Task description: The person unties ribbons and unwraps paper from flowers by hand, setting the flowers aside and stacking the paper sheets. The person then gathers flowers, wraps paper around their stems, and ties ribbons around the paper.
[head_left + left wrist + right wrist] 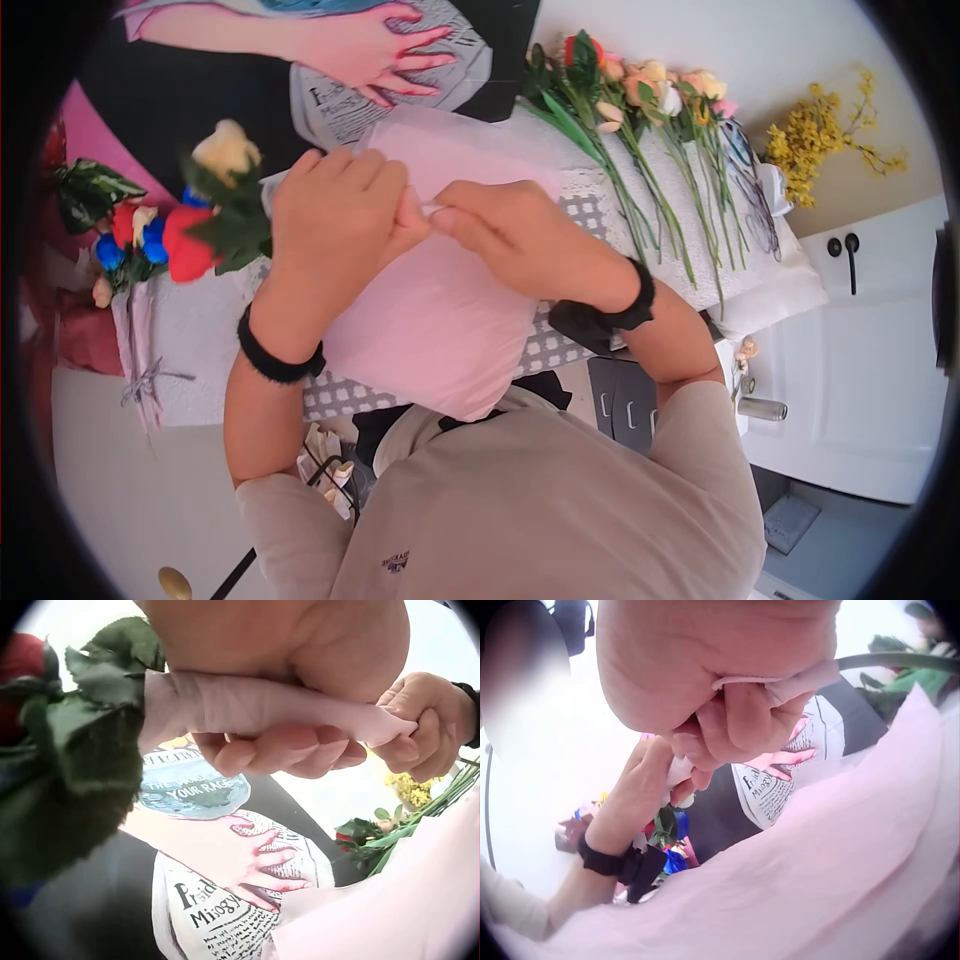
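Observation:
My left hand [335,225] grips a small bunch of artificial roses [225,155] by its stems, with green leaves below the blooms. Pale pink wrapping paper [217,705] is rolled tightly around those stems, under the left palm. At the far end of the roll, my right hand [525,235] pinches the narrowed paper tip between thumb and curled fingers. A green stem [900,662] sticks out beyond the right hand in the right wrist view. Beneath both hands lies a large pink sheet [430,330], spread over the table and hanging past its front edge.
Several loose long-stemmed roses [655,95] lie at the back right, by yellow flowers [820,135]. Wrapped flowers [135,240] with a grey ribbon lie at the left. A printed black mat [230,90] covers the back, a checked cloth [350,397] the front.

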Tool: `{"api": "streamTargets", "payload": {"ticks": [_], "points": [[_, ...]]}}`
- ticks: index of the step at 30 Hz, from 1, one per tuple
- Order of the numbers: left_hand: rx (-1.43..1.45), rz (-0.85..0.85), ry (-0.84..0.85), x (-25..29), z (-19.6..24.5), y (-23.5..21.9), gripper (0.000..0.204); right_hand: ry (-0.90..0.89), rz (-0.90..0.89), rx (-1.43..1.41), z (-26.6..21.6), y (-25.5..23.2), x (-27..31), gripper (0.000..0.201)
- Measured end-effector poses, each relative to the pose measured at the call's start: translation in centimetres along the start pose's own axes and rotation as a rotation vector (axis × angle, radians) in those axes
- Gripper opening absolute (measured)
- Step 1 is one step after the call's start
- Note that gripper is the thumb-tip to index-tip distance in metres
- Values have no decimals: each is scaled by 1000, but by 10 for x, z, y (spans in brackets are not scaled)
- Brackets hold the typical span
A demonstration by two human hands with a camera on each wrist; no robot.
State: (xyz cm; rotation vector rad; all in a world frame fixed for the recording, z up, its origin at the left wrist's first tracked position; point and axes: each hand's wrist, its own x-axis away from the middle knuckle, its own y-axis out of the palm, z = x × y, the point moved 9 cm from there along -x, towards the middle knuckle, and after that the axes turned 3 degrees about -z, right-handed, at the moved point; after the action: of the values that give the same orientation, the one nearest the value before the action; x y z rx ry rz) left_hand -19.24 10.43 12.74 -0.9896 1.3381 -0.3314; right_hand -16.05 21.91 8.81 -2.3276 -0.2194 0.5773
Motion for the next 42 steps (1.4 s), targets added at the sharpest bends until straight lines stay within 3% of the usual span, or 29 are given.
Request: {"api": "streamTargets", "payload": {"ticks": [1, 2, 4, 6, 9, 11, 12, 14, 16, 18, 20, 27, 30, 34, 36, 37, 38, 39, 41, 42], "points": [[-15, -9, -12, 0, -2, 0, 16, 164, -75, -174, 11, 2, 0, 23], [-12, 24, 31, 0, 1, -2, 17, 151, -86, -185, 11, 2, 0, 23], [-21, 50, 64, 1, 3, -4, 18, 358, -182, -507, 28, 14, 4, 29], [-37, 69, 81, 1, 3, -4, 18, 375, -227, -597, 32, 20, 4, 29], [-43, 51, 14, 9, -4, 4, 17, 343, -237, -481, 31, 25, 2, 26], [24, 6, -55, 14, -11, 11, 17, -12, 66, 42, 10, 6, -1, 19], [97, -37, -115, 16, -17, 15, 19, -17, 63, 36, 8, 6, -2, 19], [149, -86, -166, 17, -20, 17, 20, -217, 117, 410, -17, 2, 1, 26], [205, -134, -213, 16, -23, 17, 22, -264, 128, 502, -24, 2, 2, 30], [322, -315, -365, 20, -30, 28, 28, -306, 141, 596, -31, 4, 5, 34], [365, -384, -439, 23, -34, 31, 31, -330, 125, 757, -38, 8, 5, 36], [392, -585, -612, 40, -46, 42, 33, -378, 142, 822, -43, 15, 4, 42], [425, -535, -497, 33, -38, 33, 33, -367, 121, 851, -44, 17, 5, 43], [473, -574, -488, 32, -35, 32, 32, -319, 141, 747, -40, 15, 8, 36], [447, -460, -524, 31, -39, 32, 22, -278, 139, 676, -29, 16, 7, 33], [447, -461, -521, 31, -39, 40, 22, -222, 164, 485, -16, 10, 4, 25], [199, -271, -334, 20, -32, 29, 16, -161, 189, 294, -5, 5, 4, 19], [-46, -78, -146, 12, -17, 14, 12, -157, 190, 297, -7, 2, 5, 19], [-81, 23, -96, 6, -14, 5, 13, 174, 26, -200, 18, 5, 1, 18], [-119, 119, -48, 5, -10, -4, 17, 172, 24, -197, 18, 1, 0, 18]]}}
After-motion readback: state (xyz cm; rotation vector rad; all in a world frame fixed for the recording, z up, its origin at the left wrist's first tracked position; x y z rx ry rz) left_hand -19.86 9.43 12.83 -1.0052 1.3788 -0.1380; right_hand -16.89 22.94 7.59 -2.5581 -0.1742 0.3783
